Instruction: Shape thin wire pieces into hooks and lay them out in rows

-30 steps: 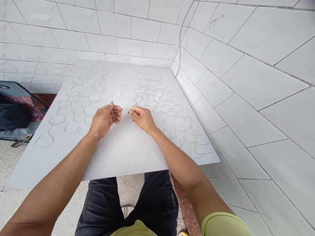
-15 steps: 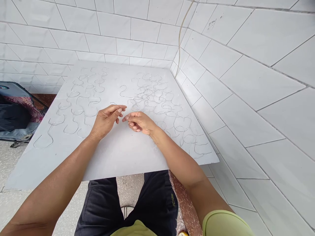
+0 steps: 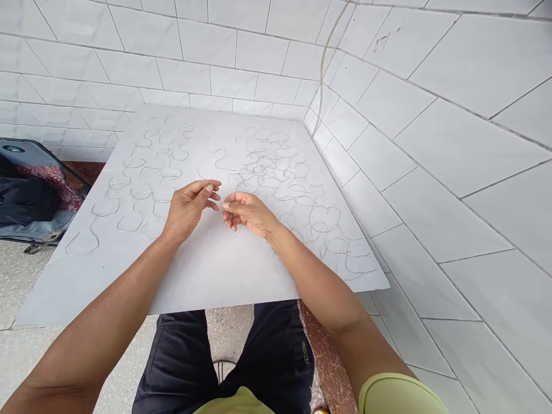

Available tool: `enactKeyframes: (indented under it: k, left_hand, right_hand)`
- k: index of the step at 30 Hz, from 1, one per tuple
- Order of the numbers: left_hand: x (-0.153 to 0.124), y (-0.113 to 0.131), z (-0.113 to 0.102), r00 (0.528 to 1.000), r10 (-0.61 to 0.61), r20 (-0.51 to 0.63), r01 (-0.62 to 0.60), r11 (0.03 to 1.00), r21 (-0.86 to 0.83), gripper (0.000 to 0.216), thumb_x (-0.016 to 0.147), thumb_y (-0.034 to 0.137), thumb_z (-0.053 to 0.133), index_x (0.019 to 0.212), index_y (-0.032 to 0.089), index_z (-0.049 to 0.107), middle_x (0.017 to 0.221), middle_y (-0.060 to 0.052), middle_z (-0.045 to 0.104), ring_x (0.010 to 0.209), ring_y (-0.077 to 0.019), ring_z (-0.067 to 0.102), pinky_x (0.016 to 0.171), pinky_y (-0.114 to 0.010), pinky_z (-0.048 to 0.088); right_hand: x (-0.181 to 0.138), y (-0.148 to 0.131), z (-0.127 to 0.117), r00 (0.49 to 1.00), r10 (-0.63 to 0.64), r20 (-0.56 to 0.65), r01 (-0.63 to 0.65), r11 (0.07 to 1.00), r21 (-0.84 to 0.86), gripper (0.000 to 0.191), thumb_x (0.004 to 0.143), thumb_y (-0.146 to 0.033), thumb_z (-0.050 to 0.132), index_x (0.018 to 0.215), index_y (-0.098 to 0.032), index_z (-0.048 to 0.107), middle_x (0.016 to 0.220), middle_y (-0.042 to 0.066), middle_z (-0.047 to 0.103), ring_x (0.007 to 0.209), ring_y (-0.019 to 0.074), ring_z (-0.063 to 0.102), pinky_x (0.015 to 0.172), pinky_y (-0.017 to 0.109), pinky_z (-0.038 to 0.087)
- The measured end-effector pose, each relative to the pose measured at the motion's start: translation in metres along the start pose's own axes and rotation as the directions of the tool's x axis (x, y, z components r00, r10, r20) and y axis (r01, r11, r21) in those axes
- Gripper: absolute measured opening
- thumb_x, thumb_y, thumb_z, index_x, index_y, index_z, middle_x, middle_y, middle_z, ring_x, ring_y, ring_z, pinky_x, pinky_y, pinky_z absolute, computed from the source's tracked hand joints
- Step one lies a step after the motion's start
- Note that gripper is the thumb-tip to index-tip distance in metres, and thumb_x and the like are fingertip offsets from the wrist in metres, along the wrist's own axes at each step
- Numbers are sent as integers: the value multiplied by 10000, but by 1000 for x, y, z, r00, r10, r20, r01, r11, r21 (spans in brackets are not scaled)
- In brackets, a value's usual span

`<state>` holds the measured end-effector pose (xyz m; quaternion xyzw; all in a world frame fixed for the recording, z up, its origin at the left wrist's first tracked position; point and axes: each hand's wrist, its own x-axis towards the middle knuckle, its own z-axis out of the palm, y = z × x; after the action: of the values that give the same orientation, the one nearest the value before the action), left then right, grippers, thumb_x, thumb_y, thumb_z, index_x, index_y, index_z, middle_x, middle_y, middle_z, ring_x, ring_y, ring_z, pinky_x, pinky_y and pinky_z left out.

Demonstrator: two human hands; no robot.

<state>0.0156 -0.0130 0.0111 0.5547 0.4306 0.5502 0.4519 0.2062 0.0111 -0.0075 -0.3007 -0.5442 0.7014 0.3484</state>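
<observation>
Over the middle of a pale board (image 3: 224,270), my two hands are close together with the fingertips almost meeting. My left hand (image 3: 190,207) pinches with thumb and forefinger. A short stretch of thin wire (image 3: 200,175) shows just past its fingers and appears to be held there. Curled beside it, my right hand (image 3: 248,211) presses its thumb against the forefinger; whatever lies in that pinch is too fine to make out. Many curved wire pieces (image 3: 140,201) lie spaced apart on the left, and a tangled group of wires (image 3: 276,164) spreads over the right.
White tiled walls (image 3: 405,132) border the board behind and on the right. A thin cable (image 3: 321,80) hangs down in the corner. At the left is a folding chair (image 3: 69,172) with dark cloth (image 3: 26,195) on it. My knees are under the board's front edge.
My right hand has drawn its fingers in, with the forefinger more curled. The wire end by my left hand now points upward at a different angle. The view has shifted slightly.
</observation>
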Motion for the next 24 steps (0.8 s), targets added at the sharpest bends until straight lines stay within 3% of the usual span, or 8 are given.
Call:
enactKeyframes:
  k: [4,7,9,14,17,20,24]
  left_hand:
    - [2,2,-4,987,-52,153,85,971,-222,238,941,395,718,1014,178,785,1114,-102,702,875,-159,676,744,-294,563]
    - [4,4,-8,941,-129,312,222,933,-285,208,926,373,742,986,177,779,1082,-101,713,801,-146,663,688,-279,532]
    - [4,5,-10,904,-156,398,287,911,-297,207,923,370,748,977,173,780,1052,-102,722,762,-142,657,670,-280,523]
    - [3,3,-8,845,-197,497,360,897,-257,241,919,390,754,1027,179,798,1024,-111,746,767,-166,684,692,-303,550]
    - [2,2,-6,812,-239,532,400,892,-211,262,918,404,754,1025,170,805,991,-122,753,782,-184,696,706,-315,568]
    - [1,-2,-3,794,-274,543,432,882,-187,277,916,415,753,1026,167,810,1000,-132,761,783,-188,704,713,-319,581]
    - [1,-7,-1,770,-322,551,472,868,-152,301,917,426,749,1063,170,808,1044,-149,770,784,-193,715,716,-322,589]
  right_hand:
    - [-4,-2,6,986,-114,-122,89,977,-192,430,917,-591,708,802,-210,543,626,-35,605,463,89,508,429,217,402]
    - [-6,-6,8,908,-290,-302,183,923,-337,427,945,-604,657,799,-216,553,636,-35,578,497,86,489,443,209,392]
    - [-7,-9,8,873,-344,-346,214,907,-363,411,949,-610,645,854,-212,612,721,-8,617,586,103,551,486,212,435]
    - [-8,-14,7,971,-182,-155,160,977,-144,463,962,-635,611,1114,-210,720,841,25,658,795,158,661,675,269,563]
    - [-7,-13,8,986,-149,-79,148,989,-18,450,954,-588,660,1255,-256,702,1000,41,709,928,173,685,835,322,594]
    - [-3,-8,7,972,-177,-156,184,982,32,402,913,-550,728,1206,-275,723,1220,61,713,1121,192,659,891,308,588]
    - [2,0,4,960,-167,-227,178,984,30,383,886,-569,750,1067,-231,759,1151,71,731,1040,187,673,842,288,591]
